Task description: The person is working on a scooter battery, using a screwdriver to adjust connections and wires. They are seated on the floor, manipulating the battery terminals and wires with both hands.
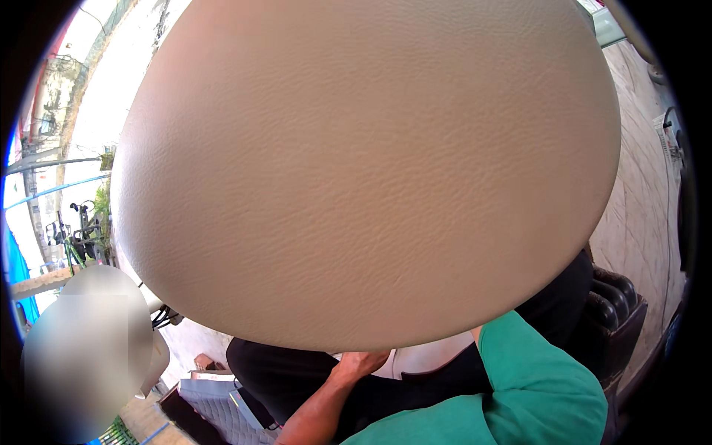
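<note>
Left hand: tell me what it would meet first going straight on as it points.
Probably the beige textured panel, whose lower edge partly hides the left hand, though depth is unclear.

Shows a huge, rounded, beige leather-grained surface (371, 170) across most of the head view. Places the bare left grip (363, 361) at its lower edge, with fingertips too hidden to judge contact. Runs a green fabric sleeve (541, 363) up behind the same surface, leaving the right grip unseen. Includes black-clothed legs (285, 374), grey quilted fabric (211, 408) at lower left and pale veined flooring (630, 200) at right.
</note>
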Demonstrator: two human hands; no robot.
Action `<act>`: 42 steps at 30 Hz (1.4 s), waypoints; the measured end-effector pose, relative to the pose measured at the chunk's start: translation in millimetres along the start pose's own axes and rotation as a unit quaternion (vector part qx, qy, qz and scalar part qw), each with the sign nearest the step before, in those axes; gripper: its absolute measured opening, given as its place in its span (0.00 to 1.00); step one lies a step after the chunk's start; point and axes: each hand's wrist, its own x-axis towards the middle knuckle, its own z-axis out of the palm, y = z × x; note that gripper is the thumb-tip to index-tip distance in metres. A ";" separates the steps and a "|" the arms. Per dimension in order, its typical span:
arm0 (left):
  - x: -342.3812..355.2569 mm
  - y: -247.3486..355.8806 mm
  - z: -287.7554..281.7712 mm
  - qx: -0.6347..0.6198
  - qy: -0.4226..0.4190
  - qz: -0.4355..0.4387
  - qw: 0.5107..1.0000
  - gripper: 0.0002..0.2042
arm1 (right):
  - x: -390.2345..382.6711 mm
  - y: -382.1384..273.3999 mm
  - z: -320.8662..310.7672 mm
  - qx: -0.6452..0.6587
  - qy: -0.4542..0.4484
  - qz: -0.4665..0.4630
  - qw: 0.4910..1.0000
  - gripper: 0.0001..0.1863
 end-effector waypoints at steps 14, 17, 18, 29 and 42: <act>1.6 17.8 -9.0 -0.058 0.025 0.020 0.998 0.12 | -0.4 7.7 11.1 -0.103 0.026 -0.027 0.994 0.30; 4.3 16.2 -2.2 -0.031 0.078 0.056 0.995 0.10 | 1.4 5.8 11.5 -0.128 0.032 -0.035 0.991 0.30; 4.1 15.6 -3.0 -0.031 0.070 0.050 0.996 0.09 | 1.8 7.0 13.1 -0.142 0.032 -0.038 0.989 0.30; 6.5 23.3 -13.0 -0.040 0.048 0.027 0.998 0.09 | -35.1 -8.0 -6.3 -0.593 0.101 -0.279 0.749 0.27; -17.8 -5.5 -7.4 -0.119 0.112 -0.002 0.987 0.13 | -300.9 -54.4 59.2 -0.618 -0.475 -0.362 0.511 0.13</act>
